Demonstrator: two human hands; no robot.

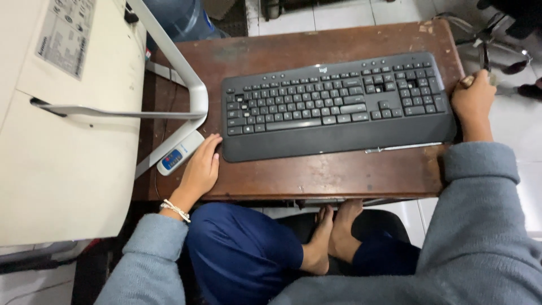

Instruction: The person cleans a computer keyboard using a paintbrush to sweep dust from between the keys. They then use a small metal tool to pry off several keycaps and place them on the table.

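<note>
Fingers of the left hand (200, 169) were loosely spread and flat on the table (316, 175), tips touching the keyboard's (336, 104) left end at about 9 o'clock, like they were bracing it. Right hand (473, 100) sat at 3 o'clock against the keyboard's right end, curled around some small tool; couldn't tell what. So the black keyboard lay pinned between both hands, mid-table. A little white remote (179, 153) lay just beside the left hand, by the white monitor stand (189, 85).
</note>
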